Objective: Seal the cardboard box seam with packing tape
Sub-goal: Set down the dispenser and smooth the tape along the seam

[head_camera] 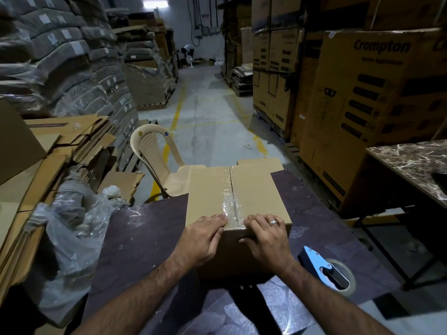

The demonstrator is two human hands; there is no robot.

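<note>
A closed brown cardboard box (208, 189) stands on a dark table (145, 228). Clear packing tape (228, 201) runs along its centre seam, wrinkled near the front. My left hand (202, 236) and my right hand (266, 238) lie on the box's near top edge, one on each side of the tape, fingers pressed flat on the top and thumbs down the front face. A ring shows on my right hand. A blue tape dispenser (326, 270) with a roll lies on the table to the right of the box, apart from both hands.
A beige plastic chair (154, 151) stands behind the table. Flattened cartons (60, 146) and a crumpled plastic bag (72, 226) sit at the left. A marble-topped table (411, 163) and tall printed cartons (375, 105) stand at the right. A concrete aisle runs ahead.
</note>
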